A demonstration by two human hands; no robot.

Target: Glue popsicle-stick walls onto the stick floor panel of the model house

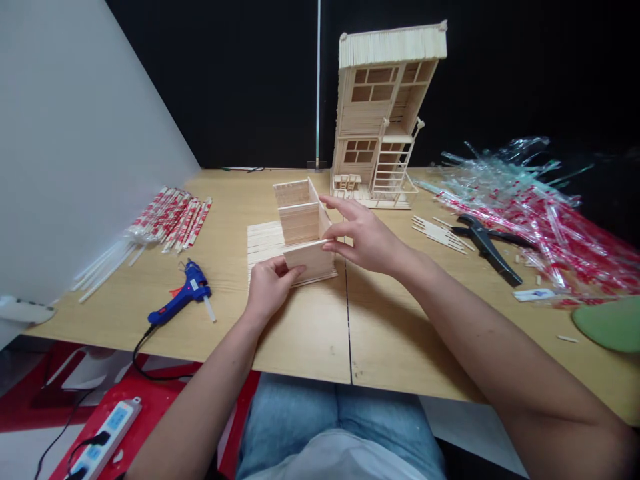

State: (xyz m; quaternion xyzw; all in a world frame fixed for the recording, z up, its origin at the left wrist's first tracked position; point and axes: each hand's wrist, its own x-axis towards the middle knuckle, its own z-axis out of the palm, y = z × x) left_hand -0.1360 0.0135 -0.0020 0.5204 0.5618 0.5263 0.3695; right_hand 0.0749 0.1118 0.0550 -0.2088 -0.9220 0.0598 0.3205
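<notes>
A small half-built wooden stick house (300, 223) sits on a flat base of pale sticks (263, 241) in the middle of the table. It has upright walls and no roof. My left hand (270, 287) pinches the left end of the low front wall panel (313, 262), thumb on its outer face. With fingers bent and partly spread, my right hand (367, 237) grips the house's right side, its fingertips against the side wall and front corner. Both hands touch the model, and the fingers behind the panel are partly hidden.
A tall finished stick house (370, 113) stands behind. Left lie wrapped chopsticks (173, 217), glue sticks (105, 267) and a blue glue gun (187, 290). To the right are black-handled cutters (487, 247), loose sticks (440, 235) and crumpled wrappers (545, 220). A power strip (107, 437) lies below.
</notes>
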